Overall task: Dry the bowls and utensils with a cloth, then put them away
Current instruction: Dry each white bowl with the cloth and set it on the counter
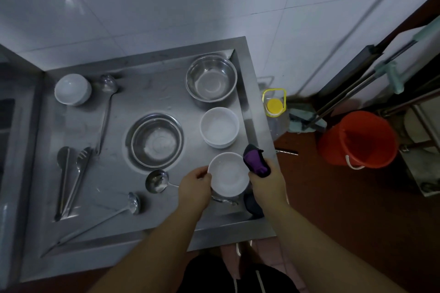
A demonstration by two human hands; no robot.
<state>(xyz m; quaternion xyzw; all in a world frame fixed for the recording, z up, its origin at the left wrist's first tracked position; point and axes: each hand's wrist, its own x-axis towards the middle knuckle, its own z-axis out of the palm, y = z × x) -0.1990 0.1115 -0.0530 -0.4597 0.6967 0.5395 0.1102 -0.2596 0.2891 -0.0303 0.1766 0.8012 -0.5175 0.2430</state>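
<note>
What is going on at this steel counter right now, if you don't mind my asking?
A person is drying dishes. The left hand grips the rim of a small white ceramic bowl, and the right hand holds a bunched purple cloth beside it. More white bowls, two round steel bowls, ladles and steel tongs lie spread on the recessed steel counter, not yet put away.

tongs left on counter | steel basin centre | stacked bowls right
</note>
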